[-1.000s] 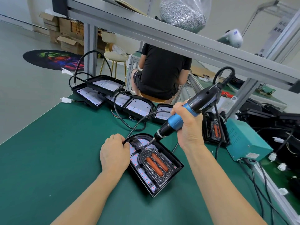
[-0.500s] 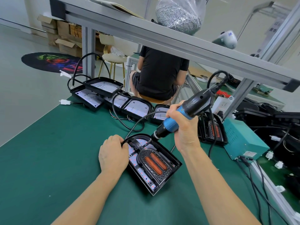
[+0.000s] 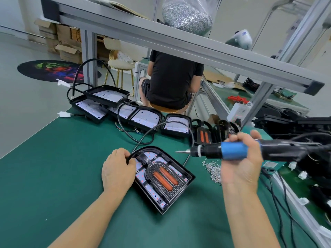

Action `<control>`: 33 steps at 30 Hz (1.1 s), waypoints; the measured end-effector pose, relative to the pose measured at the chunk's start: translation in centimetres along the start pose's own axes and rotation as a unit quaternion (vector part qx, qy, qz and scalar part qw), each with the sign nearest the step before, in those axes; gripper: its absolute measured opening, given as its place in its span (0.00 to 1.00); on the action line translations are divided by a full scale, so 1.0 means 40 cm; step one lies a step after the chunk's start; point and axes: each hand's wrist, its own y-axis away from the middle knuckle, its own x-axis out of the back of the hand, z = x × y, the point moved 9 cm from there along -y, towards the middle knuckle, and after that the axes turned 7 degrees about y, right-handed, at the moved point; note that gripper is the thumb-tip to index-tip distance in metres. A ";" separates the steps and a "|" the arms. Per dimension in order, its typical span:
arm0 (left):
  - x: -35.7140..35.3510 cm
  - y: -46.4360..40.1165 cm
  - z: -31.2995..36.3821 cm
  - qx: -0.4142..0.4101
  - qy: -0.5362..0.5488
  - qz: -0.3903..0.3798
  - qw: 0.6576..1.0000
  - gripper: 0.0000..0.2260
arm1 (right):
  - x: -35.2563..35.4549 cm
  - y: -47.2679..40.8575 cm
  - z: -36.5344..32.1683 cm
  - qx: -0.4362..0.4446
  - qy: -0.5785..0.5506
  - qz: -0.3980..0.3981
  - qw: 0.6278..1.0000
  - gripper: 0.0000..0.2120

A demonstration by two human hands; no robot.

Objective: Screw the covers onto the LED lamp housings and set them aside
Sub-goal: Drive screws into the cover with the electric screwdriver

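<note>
A black LED lamp housing (image 3: 186, 173) lies on the green mat in front of me, with a black cover (image 3: 165, 182) bearing two orange strips seated in it. My left hand (image 3: 117, 171) presses on the housing's left edge, fingers at its black cable (image 3: 157, 127). My right hand (image 3: 240, 165) holds a blue and black electric screwdriver (image 3: 232, 151) level in the air to the right of the housing, its bit pointing left and clear of the cover. A small heap of loose screws (image 3: 214, 170) lies under the screwdriver.
Several open housings (image 3: 146, 119) with white LED boards stand along the far edge of the mat, cables looping between them. More covers (image 3: 204, 136) lie behind the screwdriver. Black lamps and wiring (image 3: 304, 126) crowd the right. A seated person (image 3: 172, 79) is beyond an aluminium frame rail (image 3: 179, 42).
My right hand has lifted the screwdriver off the cover's top and swung it right, now level above the screw heap. My left hand stays on the housing.
</note>
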 end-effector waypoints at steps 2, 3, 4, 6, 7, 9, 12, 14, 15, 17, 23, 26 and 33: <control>-0.001 -0.002 0.000 0.002 -0.004 -0.005 1.000 0.03 | 0.044 0.004 -0.054 0.019 -0.005 0.012 1.000 0.14; -0.002 -0.004 0.001 0.004 -0.005 -0.010 1.000 0.03 | 0.066 0.008 -0.080 0.029 0.003 0.016 0.999 0.13; -0.003 -0.006 0.001 0.010 -0.006 -0.017 1.000 0.04 | 0.087 0.012 -0.103 0.038 0.014 0.020 0.999 0.13; -0.002 -0.012 0.005 0.021 -0.009 -0.028 0.999 0.06 | 0.125 0.019 -0.144 0.053 0.034 0.023 0.998 0.13; 0.002 -0.015 0.014 0.019 -0.014 -0.029 0.999 0.08 | 0.140 0.022 -0.162 0.061 0.040 0.024 0.997 0.13; 0.012 -0.019 0.051 -0.010 -0.028 -0.016 0.999 0.09 | 0.166 0.026 -0.191 0.074 0.048 0.031 0.996 0.12; -0.002 -0.005 0.167 -0.101 -0.027 -0.023 0.994 0.09 | 0.194 0.032 -0.215 0.087 0.053 0.052 0.993 0.12; -0.043 0.027 0.265 -0.175 -0.002 -0.064 0.982 0.08 | 0.209 0.034 -0.220 0.085 0.054 0.067 0.993 0.12; -0.070 0.052 0.314 -0.212 0.008 -0.092 0.973 0.07 | 0.214 0.035 -0.221 0.085 0.057 0.073 0.992 0.12; -0.137 0.111 0.401 -0.276 0.015 -0.157 0.948 0.06 | 0.221 0.035 -0.225 0.087 0.066 0.084 0.990 0.13; -0.381 0.239 0.470 -0.263 -0.084 -0.313 0.909 0.09 | 0.250 0.039 -0.257 0.124 0.097 0.131 0.979 0.14; -0.440 0.252 0.418 -0.202 -0.162 -0.296 0.919 0.10 | 0.269 0.040 -0.263 0.127 0.104 0.142 0.976 0.14; -0.483 0.272 0.410 -0.242 -0.293 -0.230 0.896 0.05 | 0.301 0.038 -0.263 0.120 0.102 0.143 0.977 0.12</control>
